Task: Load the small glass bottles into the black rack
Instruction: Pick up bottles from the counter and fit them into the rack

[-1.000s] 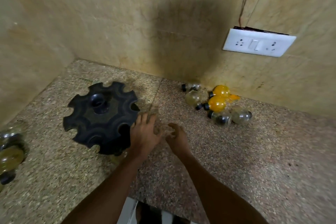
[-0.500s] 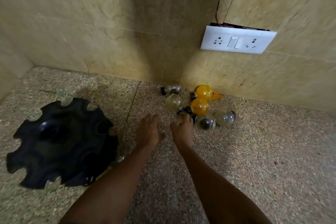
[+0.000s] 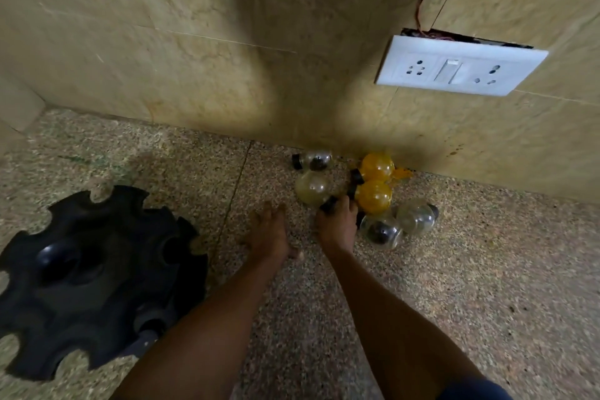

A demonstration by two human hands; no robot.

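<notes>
Six small round bottles lay in a cluster at the back edge of the speckled stone counter (image 3: 454, 269), against the tiled wall: two filled with yellow, the rear yellow bottle (image 3: 377, 166) and the front yellow bottle (image 3: 373, 196); one cloudy bottle (image 3: 312, 188); and three clear ones, the back clear bottle (image 3: 316, 160), the dark-filled bottle (image 3: 381, 231) and the right clear bottle (image 3: 415, 216). One black rack (image 3: 94, 279), round with notched slots on its rim, stood near the left edge of the counter, well apart from the bottles. One white switch plate (image 3: 461, 66) hung on the wall above the cluster.

The left hand (image 3: 268, 230) hovered flat with straight fingers, holding nothing, between the rack and the bottles. The right hand (image 3: 336, 224) reached into the cluster, its fingertips at the black cap of the cloudy bottle; whether they pinched it I could not tell.

Compared with half a second before, both hands had pushed slightly closer to the bottles, the right one now touching the cluster, and the rack sat lower and further left in view. The bottles had not shifted.
</notes>
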